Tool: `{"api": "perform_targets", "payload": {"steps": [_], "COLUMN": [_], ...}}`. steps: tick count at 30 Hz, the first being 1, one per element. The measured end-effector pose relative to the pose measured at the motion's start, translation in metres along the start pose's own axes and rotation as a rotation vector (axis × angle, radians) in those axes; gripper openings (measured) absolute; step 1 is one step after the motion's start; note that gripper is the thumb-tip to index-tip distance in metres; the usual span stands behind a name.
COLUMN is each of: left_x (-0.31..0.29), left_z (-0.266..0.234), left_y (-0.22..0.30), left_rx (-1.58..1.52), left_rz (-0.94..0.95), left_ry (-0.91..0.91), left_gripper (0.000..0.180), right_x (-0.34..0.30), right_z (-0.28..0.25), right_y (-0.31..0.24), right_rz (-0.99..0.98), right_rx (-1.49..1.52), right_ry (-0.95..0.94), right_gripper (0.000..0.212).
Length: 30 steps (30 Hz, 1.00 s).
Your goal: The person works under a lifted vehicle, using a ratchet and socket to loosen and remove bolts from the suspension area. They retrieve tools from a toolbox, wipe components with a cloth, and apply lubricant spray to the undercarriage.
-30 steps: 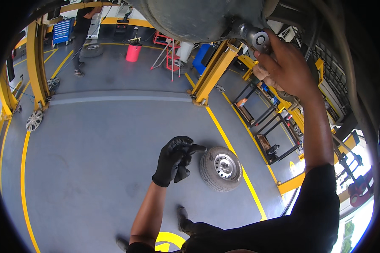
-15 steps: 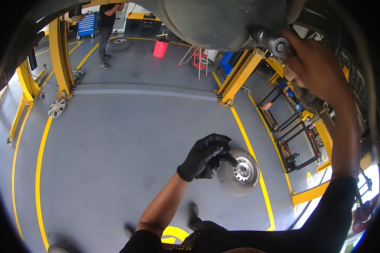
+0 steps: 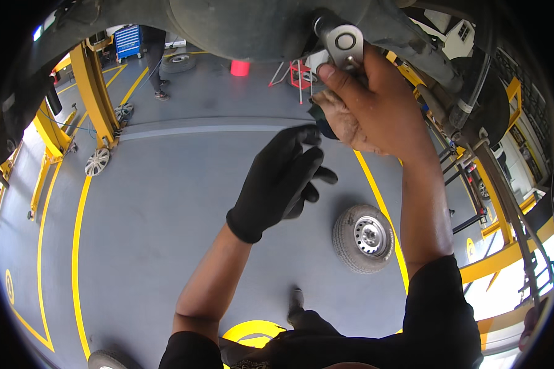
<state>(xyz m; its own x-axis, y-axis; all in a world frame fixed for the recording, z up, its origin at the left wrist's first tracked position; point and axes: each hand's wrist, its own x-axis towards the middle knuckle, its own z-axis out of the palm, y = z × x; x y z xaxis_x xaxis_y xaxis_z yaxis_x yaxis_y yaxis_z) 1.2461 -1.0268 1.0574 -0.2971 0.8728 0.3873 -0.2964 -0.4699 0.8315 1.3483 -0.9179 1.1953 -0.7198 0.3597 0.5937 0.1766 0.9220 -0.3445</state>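
Observation:
Overhead, my bare right hand point(image 3: 391, 104) is closed round a ratchet wrench point(image 3: 351, 55). The wrench's round head carries a dark socket point(image 3: 327, 26), which points up at the underside of a raised vehicle. Pressed under the same hand is a crumpled tan and black piece point(image 3: 345, 126) that looks like a rag or a glove. My left hand point(image 3: 277, 181), in a black glove, is lifted below and left of it, fingers apart and slightly bent, holding nothing. Right above the wrench hangs a large dark rounded part point(image 3: 240, 27) of the vehicle; where the socket meets it is unclear.
A wheel with a tyre point(image 3: 364, 238) lies on the grey floor at the right. Yellow lift posts point(image 3: 92, 92) stand on both sides, with a low ramp strip point(image 3: 209, 128) across the floor. Farther back are a red step stool point(image 3: 300, 75), a blue tool cabinet point(image 3: 128, 43) and another person point(image 3: 155, 55).
My right hand and the wrench appear farther left and larger in the view. My left hand has risen closer to them, and the whole view has shifted.

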Motion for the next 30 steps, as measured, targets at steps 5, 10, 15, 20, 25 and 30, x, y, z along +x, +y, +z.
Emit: {"api": "perform_targets", "payload": {"steps": [5,10,15,20,25,30], "left_x": [0.037,0.040,0.040,0.052,0.058,0.060], "left_z": [0.009,0.019,0.021,0.016,0.019,0.029], "left_y": [-0.017,-0.032,-0.029,-0.037,-0.048,-0.035], "left_rx": [0.195,0.236,0.323,0.302,0.589,0.424], "left_rz": [-0.061,0.050,0.033,0.111,0.344,0.086], "left_ry": [-0.137,-0.047,0.000,0.044,0.004,-0.215], "left_gripper": [0.024,0.017,0.018,0.016,0.026,0.034], "right_x": [-0.004,-0.006,-0.007,0.002,0.003,-0.002], "right_z": [0.010,0.004,0.007,0.014,0.001,-0.011], "right_y": [0.006,0.018,0.034,0.044,0.047,0.029], "right_rz": [-0.123,0.183,0.060,0.028,-0.687,-0.384], "right_rx": [0.243,1.189,0.762,0.918,-0.218,-0.481], "right_ry": [0.044,-0.155,0.031,0.051,0.168,0.123], "right_gripper": [0.039,0.041,0.036,0.030,0.047,0.054]}}
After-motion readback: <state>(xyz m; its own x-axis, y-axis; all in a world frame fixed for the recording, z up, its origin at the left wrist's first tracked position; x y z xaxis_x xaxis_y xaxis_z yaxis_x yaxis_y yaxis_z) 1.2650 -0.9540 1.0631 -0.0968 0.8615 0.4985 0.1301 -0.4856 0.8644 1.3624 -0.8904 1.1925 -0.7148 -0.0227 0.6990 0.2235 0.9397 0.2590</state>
